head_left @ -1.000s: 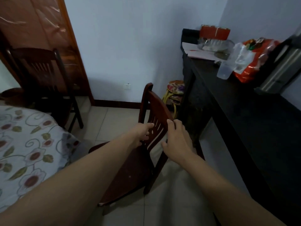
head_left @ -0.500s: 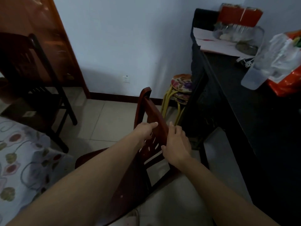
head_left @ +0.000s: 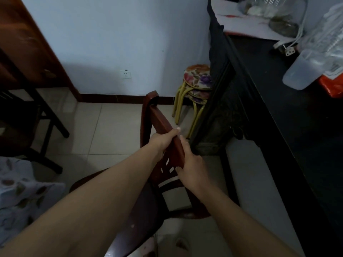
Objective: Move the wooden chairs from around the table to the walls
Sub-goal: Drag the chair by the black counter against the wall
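— How is the light?
— Dim and bluish; the pale blue wall (head_left: 115, 34) is brightest, the black surface (head_left: 297, 127) nearly featureless.
— Sharpness?
— Soft motion blur, edges bent by the wide lens.

Head view. Both forearms bare from the bottom edge of frame up to the wrists; no sleeve, cuff, watch, bracelet or glove visible. Left hand (head_left: 163, 139): bare, no ring seen; thumbnail short and pale. Right hand (head_left: 191, 164): bare, fingers (head_left: 183, 143) unadorned, no markings. Lighting dim; finer detail not resolvable.
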